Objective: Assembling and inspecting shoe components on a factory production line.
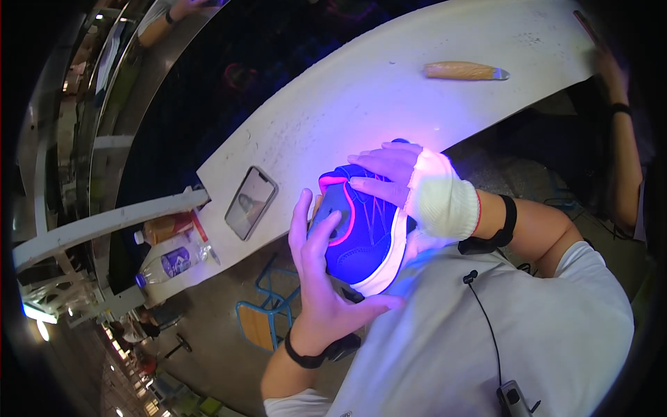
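Note:
A dark shoe [361,236] with a white sole, laces and a glowing pink-orange collar edge is between my two hands, close to my chest. Strong blue-violet light falls on it. My left hand [323,267] is bare and cups one end of the shoe, its fingers up along the side and its thumb by the sole. Over the far end and the lacing lies my right hand [410,181], in a white fingerless glove, gripping the shoe with its fingers across the upper. Its thumb is hidden.
A phone [251,202] lies on the white table [313,125]. Farther off is a knife [465,71] with a tan handle. Bottles [174,262] stand at the left, above a blue-framed stool [257,326]. Another person's arm [622,139] reaches in at the right. A dark surface borders the table.

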